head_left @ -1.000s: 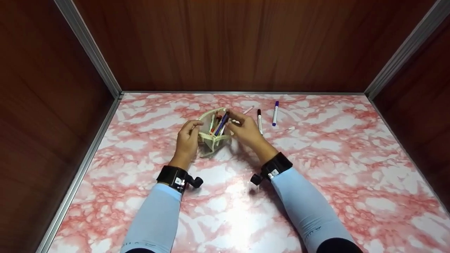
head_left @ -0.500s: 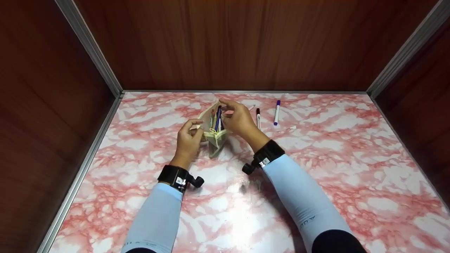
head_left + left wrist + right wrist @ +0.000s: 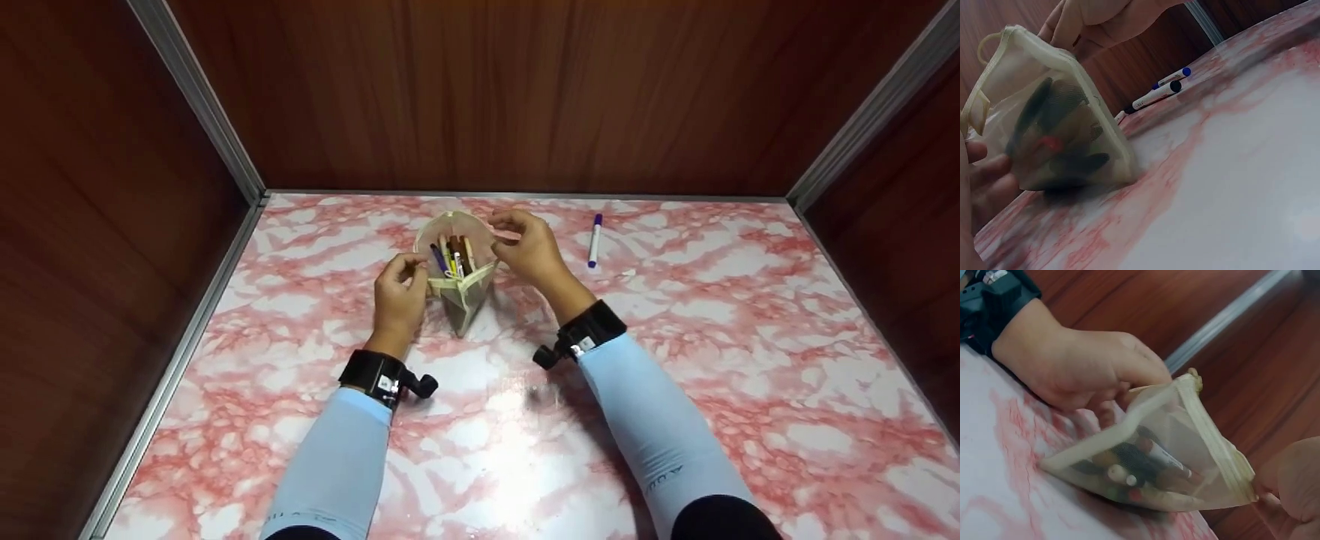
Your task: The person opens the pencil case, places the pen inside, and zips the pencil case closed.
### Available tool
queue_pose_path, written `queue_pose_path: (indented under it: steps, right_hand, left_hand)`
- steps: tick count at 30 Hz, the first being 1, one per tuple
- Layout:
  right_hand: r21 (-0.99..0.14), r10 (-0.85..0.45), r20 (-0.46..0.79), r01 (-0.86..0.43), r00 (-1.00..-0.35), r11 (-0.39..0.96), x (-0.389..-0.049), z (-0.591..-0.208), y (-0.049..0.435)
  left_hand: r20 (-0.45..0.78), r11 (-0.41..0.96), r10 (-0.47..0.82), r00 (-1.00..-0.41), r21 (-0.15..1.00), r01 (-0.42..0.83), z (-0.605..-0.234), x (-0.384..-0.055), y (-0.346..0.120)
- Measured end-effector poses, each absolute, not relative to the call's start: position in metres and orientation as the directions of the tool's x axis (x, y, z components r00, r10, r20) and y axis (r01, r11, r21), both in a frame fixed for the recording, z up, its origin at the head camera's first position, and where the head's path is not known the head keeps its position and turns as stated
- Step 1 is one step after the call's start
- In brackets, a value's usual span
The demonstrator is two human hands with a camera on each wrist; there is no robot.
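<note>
A cream mesh zip pouch [image 3: 463,309] stands tilted on the table with its mouth spread wide. Several pens and markers [image 3: 454,256] lean inside it; their dark shapes also show through the mesh in the left wrist view. My left hand [image 3: 399,300] pinches the left edge of the mouth. On the opposite edge, my right hand [image 3: 532,253] pinches the rim between thumb and fingers. Through the pouch wall [image 3: 1120,436] in the right wrist view, a white marker and other pen ends are visible.
A white marker with a purple-blue cap [image 3: 595,241] lies on the table right of my right hand. A black-capped marker [image 3: 1154,99] shows beside it in the left wrist view; my right hand hides it from the head view. Wood panels [image 3: 525,97] enclose the marbled table [image 3: 712,337].
The pouch mouth has spread from narrow to wide and round. My right hand has shifted right with its edge, covering the black-capped marker. The pens inside have shifted; the left hand stays nearly still.
</note>
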State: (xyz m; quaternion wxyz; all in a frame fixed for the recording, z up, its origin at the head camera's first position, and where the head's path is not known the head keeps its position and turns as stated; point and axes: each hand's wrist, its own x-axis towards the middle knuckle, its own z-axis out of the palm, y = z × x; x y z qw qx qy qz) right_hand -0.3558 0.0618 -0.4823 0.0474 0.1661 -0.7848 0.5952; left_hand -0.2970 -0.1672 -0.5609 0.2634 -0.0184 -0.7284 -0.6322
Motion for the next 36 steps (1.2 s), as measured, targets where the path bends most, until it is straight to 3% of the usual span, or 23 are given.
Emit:
queue_pose_path:
  steps: [9, 15, 20, 25, 29, 36]
  right_hand:
    - [-0.891, -0.111, 0.246, -0.27, -0.963, 0.364, -0.361, -0.483, 0.114]
    - [-0.888, 0.057, 0.146, -0.105, -0.988, 0.447, -0.365, -0.489, 0.174]
    - [-0.859, 0.159, 0.179, -0.076, -0.971, 0.506, -0.372, -0.494, 0.205]
    - [-0.768, 0.103, 0.244, -0.128, -0.964, 0.628, -0.378, -0.505, 0.217]
    - [-0.691, 0.023, 0.198, -0.123, -0.98, 0.712, -0.377, -0.515, 0.217]
    - [-0.558, -0.001, 0.149, -0.085, -0.989, 0.825, -0.372, -0.523, 0.209]
  left_hand:
    - [0.275, 0.033, -0.286, -0.918, 0.96, 0.277, -0.56, -0.296, -0.163]
    - [0.278, 0.044, -0.281, -0.918, 0.96, 0.277, -0.56, -0.295, -0.161]
    - [0.285, 0.051, -0.284, -0.915, 0.958, 0.283, -0.559, -0.295, -0.163]
    - [0.282, 0.044, -0.286, -0.916, 0.959, 0.282, -0.561, -0.296, -0.164]
    - [0.275, 0.05, -0.288, -0.917, 0.961, 0.273, -0.561, -0.296, -0.165]
    - [0.288, 0.079, -0.281, -0.916, 0.958, 0.277, -0.56, -0.295, -0.166]
